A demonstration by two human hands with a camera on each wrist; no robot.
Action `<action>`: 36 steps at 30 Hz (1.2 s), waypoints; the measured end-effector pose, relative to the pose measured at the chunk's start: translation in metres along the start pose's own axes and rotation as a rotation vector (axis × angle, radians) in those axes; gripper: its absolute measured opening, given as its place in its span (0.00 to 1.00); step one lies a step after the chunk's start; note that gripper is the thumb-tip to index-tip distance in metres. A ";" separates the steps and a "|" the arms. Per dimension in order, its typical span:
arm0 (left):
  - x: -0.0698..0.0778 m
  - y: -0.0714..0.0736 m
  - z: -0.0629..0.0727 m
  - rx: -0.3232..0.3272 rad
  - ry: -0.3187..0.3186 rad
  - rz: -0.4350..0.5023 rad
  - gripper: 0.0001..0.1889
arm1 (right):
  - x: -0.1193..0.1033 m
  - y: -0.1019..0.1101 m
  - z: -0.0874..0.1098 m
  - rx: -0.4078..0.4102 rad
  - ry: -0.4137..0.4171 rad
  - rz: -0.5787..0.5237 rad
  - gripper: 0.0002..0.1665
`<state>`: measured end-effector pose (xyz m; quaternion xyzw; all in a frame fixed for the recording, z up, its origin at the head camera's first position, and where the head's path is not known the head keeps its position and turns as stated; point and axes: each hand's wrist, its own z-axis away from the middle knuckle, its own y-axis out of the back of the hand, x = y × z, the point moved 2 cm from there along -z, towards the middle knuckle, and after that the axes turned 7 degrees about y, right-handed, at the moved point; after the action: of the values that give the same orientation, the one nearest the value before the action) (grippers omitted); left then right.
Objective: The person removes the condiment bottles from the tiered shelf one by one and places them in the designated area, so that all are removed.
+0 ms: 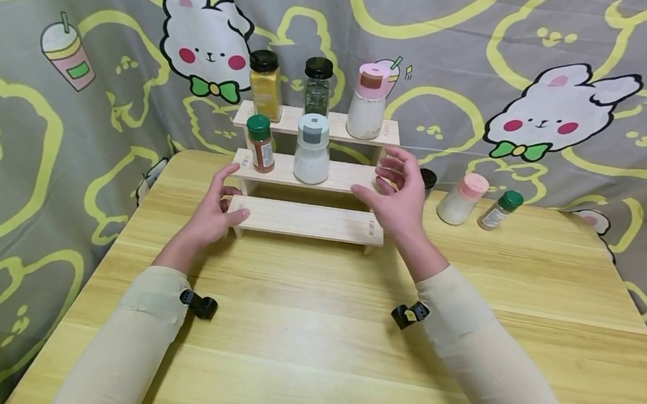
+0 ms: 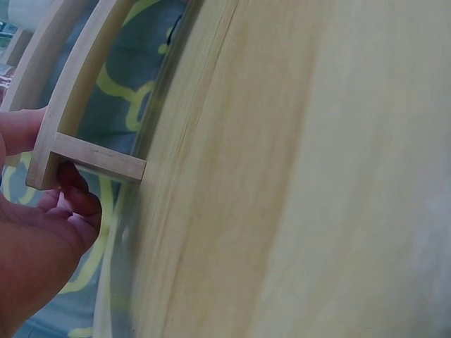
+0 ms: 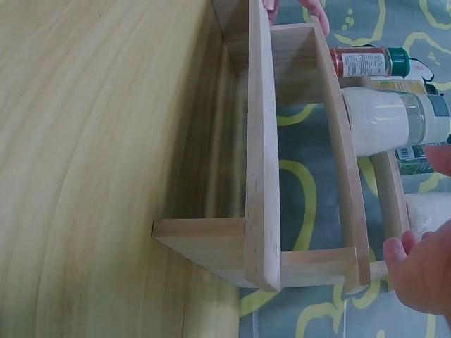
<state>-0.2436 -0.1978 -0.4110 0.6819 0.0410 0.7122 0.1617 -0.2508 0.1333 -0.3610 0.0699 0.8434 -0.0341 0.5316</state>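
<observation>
Over at the left, the left hand [image 1: 211, 214] has the wooden rack [image 1: 306, 221] by its lowest step, thumb on top, fingers curled beneath that end! The rack stands toward the back of the table [image 1: 300, 341]. Top step, left end: a yellow jar [image 1: 266, 94]; one step down, a green-capped jar [image 1: 262, 148]. Along we go: a black-lidded jar [image 1: 317, 92] up top, a pale-blue-capped shaker [image 1: 312, 153] on the middle step, then a pink-capped shaker [image 1: 368, 106] at the top step's right. Now the right hand [image 1: 398, 192], by the rack's right end: thumb and fingers parted in a loose, wide curve, holding nothing; whether it touches wood, I can't tell. Past it on the table, a half-hidden dark jar [image 1: 428, 179], a salmon-capped shaker [image 1: 460, 201], a smaller green-topped jar [image 1: 499, 212].
</observation>
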 end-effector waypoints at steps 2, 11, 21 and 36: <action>-0.001 0.000 -0.001 -0.001 0.002 0.001 0.46 | 0.000 -0.003 -0.002 -0.007 -0.001 -0.001 0.45; -0.029 0.004 -0.016 0.021 0.000 -0.009 0.48 | -0.002 -0.024 -0.008 -0.043 0.005 0.002 0.45; -0.036 0.005 -0.020 0.034 -0.027 -0.024 0.48 | -0.001 -0.046 -0.013 -0.077 -0.017 0.017 0.47; -0.033 0.004 -0.019 0.023 -0.010 -0.003 0.49 | 0.004 -0.070 -0.020 -0.079 -0.003 0.082 0.47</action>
<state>-0.2627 -0.2081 -0.4422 0.6870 0.0494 0.7081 0.1553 -0.2812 0.0673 -0.3572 0.0833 0.8397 0.0211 0.5362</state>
